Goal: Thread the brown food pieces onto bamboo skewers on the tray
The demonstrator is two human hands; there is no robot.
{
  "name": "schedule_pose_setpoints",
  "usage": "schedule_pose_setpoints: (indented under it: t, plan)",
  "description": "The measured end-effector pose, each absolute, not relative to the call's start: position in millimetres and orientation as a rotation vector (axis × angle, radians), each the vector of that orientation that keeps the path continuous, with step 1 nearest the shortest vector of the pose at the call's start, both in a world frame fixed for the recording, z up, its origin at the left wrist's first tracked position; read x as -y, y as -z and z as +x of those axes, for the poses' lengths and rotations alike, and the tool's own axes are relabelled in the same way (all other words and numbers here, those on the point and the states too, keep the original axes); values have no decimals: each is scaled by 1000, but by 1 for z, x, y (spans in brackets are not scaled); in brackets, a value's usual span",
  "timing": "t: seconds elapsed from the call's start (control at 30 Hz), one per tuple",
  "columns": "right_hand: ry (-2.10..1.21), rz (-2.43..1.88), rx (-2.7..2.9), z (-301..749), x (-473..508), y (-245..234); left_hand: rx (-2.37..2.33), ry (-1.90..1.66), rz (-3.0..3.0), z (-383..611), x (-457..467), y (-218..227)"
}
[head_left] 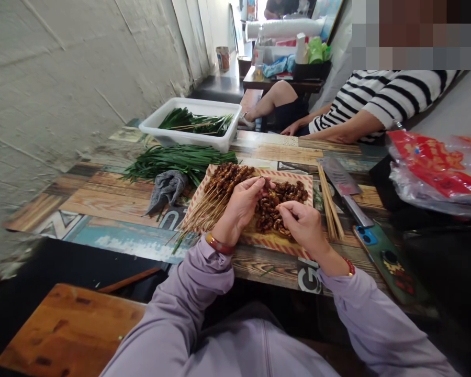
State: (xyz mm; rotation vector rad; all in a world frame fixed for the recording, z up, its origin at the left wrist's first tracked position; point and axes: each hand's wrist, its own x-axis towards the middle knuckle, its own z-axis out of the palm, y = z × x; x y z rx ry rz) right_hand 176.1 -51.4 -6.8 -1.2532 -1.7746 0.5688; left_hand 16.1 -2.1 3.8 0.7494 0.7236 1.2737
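Observation:
Over a striped tray, both my hands are closed in pinches, close together. My left hand has thumb and fingertips pressed together around something small that I cannot make out. To its lower right, my right hand pinches thumb against forefinger; what lies in that grip is too small to name. Loose glossy brown pieces, resembling insect pupae, are heaped beneath the hands. Left of them lies a stack of filled skewers, their bare stick ends towards me. Bare wooden skewers lie right of the tray.
Green chives and a grey cloth lie left of the tray. Behind stands a white plastic tub holding more greens. A cleaver and phone are at the right. A person in a striped top sits across the table.

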Motion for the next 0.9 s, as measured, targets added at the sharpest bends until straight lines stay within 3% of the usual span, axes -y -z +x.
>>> schedule_pose_setpoints:
  t: [0.5,0.7,0.9]
  plan:
    - [-551,-1393,1642,193,41,9,-909,-1391,942,4,-2,-6]
    - [-566,-1385,1556,205,35,7,-1119,-1370,1389,5,-4,-2]
    - [-592,-1381,1521,208,34,3,-1313,-1074,2120,2,-6,5]
